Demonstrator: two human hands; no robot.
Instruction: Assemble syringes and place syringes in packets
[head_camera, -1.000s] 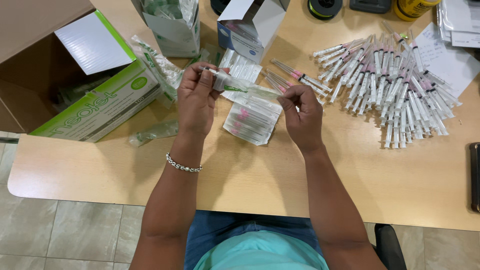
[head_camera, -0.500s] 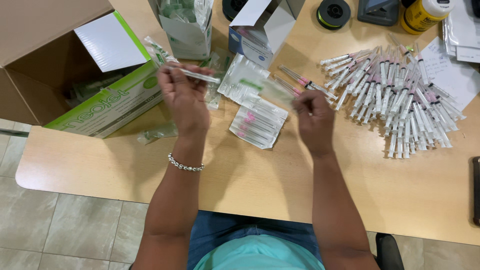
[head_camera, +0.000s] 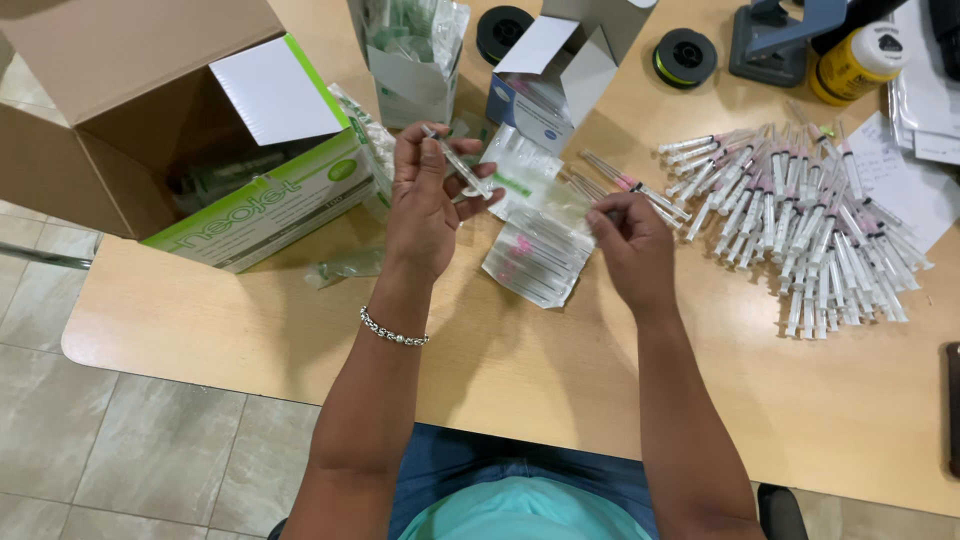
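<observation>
Fingers of the left hand (head_camera: 425, 210) are pinched on a bare clear syringe (head_camera: 458, 165), held raised above the wooden table (head_camera: 560, 380) with its barrel slanting down toward the right. Fingers of the right hand (head_camera: 630, 250) are closed on an empty, clear peel-open wrapper (head_camera: 560, 205), which stretches leftward from the fingertips toward the syringe; whether the two touch cannot be told.

Left wrist carries a silver chain bracelet (head_camera: 394, 330).

Directly under and between the hands: a stack of packaged needles (head_camera: 535, 260) with pink hubs, flat on the table. Beside it, further from the person, more sealed syringe packets (head_camera: 515, 165).

To the right, well apart from the hands: a large spread of assembled syringes (head_camera: 800, 240) with pink needle hubs, lying roughly parallel.

To the left: an open green-and-white syringe box (head_camera: 270, 205) lying inside an open brown carton (head_camera: 130, 100). One crumpled wrapper (head_camera: 345, 268) lies in front of the box.

Far edge of the table: an open white-and-blue box (head_camera: 555, 85), a white box stuffed with wrappers (head_camera: 415, 50), two black spools (head_camera: 685, 57), a yellow bottle (head_camera: 850, 65).
</observation>
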